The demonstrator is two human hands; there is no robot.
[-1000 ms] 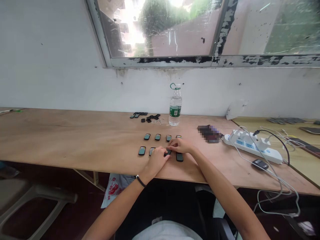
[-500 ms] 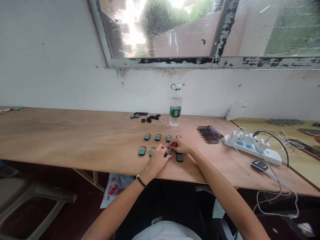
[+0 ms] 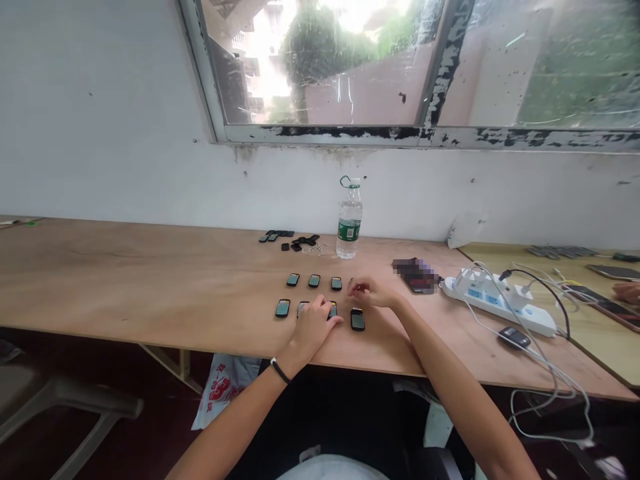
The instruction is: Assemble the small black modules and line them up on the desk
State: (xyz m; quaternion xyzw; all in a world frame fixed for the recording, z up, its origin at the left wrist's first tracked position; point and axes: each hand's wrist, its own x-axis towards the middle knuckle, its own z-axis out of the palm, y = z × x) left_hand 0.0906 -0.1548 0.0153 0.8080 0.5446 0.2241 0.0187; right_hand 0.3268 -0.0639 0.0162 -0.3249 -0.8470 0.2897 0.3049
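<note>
Small black devices with grey-green screens lie in two rows on the wooden table point(image 3: 150, 280). My left hand point(image 3: 314, 325) rests over the near row, thumb and fingers about the edges of one small black device point(image 3: 333, 308). It partly covers its neighbour to the left. My right hand point(image 3: 371, 292) is off the devices, at the right end of the far row, its fingers bent and pinched together. What they hold, if anything, is too small to make out. Just below that hand lies another device point(image 3: 357, 320) of the near row.
Black pieces point(image 3: 305, 241) and small pale bits lie in a heap farther back, beside a water bottle point(image 3: 349, 227). To the right are a pixelated dark item point(image 3: 416, 275), a white power strip point(image 3: 500, 303) with cables, and another person's hand point(image 3: 627, 292).
My right hand has moved away from the device by my left hand, slightly to the right. My left hand stays at that device. The view has tilted a little.
</note>
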